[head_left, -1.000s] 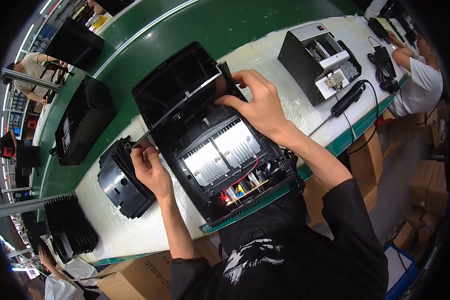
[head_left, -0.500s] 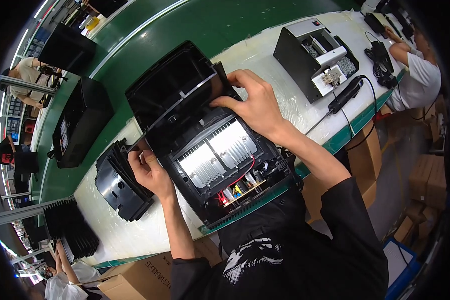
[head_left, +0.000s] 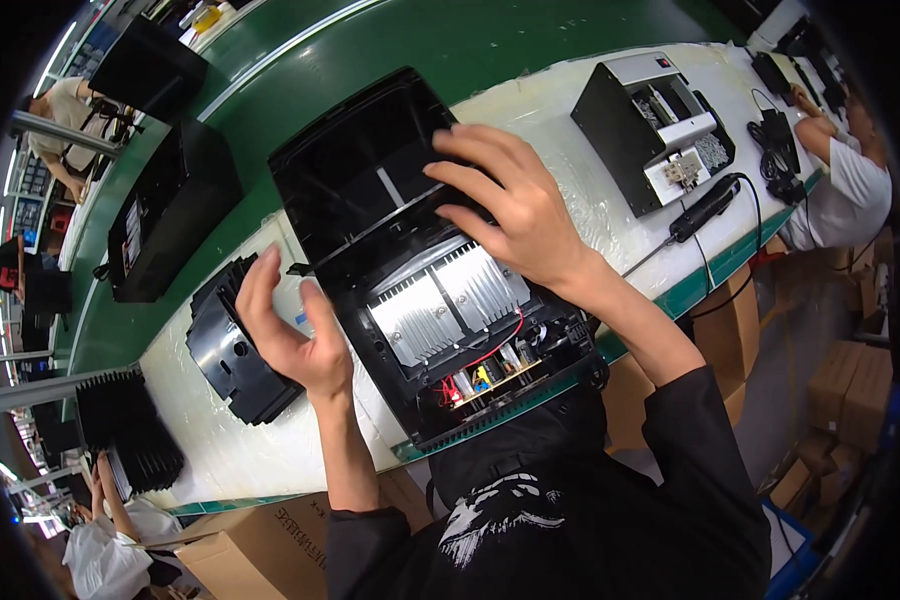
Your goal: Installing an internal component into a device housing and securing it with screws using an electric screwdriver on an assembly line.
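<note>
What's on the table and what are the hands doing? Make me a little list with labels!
place: white worktop beside a green conveyor belt
main thing: open black appliance housing with silver finned metal blocks and red wires inside
right hand: spread flat on the housing's upper part
left hand: open, at the housing's left edge, holding nothing
left of it: black plastic cover lying on the worktop
right of it: another opened black and white unit and a black corded tool
others: people at work at the edges
</note>
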`<state>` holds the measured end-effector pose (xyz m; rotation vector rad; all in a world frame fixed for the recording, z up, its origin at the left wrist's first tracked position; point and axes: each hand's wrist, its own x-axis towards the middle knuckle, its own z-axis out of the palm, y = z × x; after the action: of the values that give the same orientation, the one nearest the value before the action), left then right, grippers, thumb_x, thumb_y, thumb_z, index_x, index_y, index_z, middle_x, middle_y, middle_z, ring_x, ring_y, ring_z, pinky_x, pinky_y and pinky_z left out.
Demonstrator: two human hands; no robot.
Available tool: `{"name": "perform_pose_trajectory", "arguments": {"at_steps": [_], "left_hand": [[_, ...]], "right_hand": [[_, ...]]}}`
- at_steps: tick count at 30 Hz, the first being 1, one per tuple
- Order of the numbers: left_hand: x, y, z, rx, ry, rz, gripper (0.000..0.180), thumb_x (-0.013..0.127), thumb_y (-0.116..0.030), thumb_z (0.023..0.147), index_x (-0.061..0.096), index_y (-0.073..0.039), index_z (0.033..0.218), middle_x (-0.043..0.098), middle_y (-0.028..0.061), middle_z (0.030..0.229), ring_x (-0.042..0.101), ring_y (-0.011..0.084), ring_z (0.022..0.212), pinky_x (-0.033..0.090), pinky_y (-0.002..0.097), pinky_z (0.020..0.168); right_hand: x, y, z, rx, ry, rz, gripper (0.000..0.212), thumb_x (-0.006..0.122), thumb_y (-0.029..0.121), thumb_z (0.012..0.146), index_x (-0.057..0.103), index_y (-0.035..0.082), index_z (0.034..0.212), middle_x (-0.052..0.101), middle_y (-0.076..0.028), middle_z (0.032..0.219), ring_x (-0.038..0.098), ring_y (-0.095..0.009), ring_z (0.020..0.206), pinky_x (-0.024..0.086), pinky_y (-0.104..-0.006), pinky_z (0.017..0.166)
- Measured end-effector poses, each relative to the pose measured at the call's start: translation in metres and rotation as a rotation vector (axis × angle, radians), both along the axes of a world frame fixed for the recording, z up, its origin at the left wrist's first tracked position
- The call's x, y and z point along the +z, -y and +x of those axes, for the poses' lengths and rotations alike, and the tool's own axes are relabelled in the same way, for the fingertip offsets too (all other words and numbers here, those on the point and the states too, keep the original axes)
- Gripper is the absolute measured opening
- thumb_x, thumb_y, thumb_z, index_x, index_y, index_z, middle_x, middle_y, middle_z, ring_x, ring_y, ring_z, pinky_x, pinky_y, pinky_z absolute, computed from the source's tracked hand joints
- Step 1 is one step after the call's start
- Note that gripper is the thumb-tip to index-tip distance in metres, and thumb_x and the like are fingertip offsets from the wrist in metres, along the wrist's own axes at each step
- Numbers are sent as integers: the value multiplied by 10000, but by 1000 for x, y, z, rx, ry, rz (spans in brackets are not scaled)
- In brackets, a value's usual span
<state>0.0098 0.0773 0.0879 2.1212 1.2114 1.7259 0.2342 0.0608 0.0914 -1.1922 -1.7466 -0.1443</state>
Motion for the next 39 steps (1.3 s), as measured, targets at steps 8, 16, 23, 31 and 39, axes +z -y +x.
{"name": "perform_pose_trajectory", "arguments": {"at_steps": [8, 16, 23, 31, 39], "left_hand": [[21, -10, 39, -148, -493, -20, 210, 624, -25, 727, 651, -68, 930, 637, 56, 852, 593, 199, 799, 415, 319, 764], [11, -12, 42, -15, -450, 15, 206, 640, -12, 704, 669, -100, 887, 642, 18, 779, 591, 163, 701, 414, 287, 680], [5, -11, 41, -17, -407, -12, 225, 636, -4, 695, 676, -116, 886, 646, -3, 770, 586, 151, 682, 408, 279, 634], [5, -6, 44, -83, -519, -266, 180, 590, -19, 747, 662, -81, 899, 626, 32, 742, 574, 203, 682, 413, 304, 644], [7, -9, 37, -191, -513, -234, 194, 558, -22, 770, 634, -47, 948, 618, 73, 800, 571, 235, 737, 422, 334, 664]], "right_hand": [[1, -8, -1, -100, 162, 0, 188, 718, 88, 590, 620, 60, 748, 589, -37, 752, 551, -219, 789, 437, -334, 691], [-4, -11, -5, -135, 146, 46, 170, 716, 73, 573, 616, 58, 709, 588, -29, 690, 571, -208, 719, 458, -319, 598], [-1, -8, -9, -142, 116, -42, 173, 715, 79, 588, 614, 60, 726, 590, -34, 692, 575, -206, 704, 465, -316, 569], [-11, -14, -3, -116, 192, -180, 171, 710, 71, 603, 583, 25, 708, 618, -68, 878, 550, -235, 922, 483, -343, 726], [-7, -11, -6, -21, 60, -369, 169, 697, 52, 615, 584, 1, 729, 615, -88, 956, 536, -253, 992, 460, -352, 802]]}}
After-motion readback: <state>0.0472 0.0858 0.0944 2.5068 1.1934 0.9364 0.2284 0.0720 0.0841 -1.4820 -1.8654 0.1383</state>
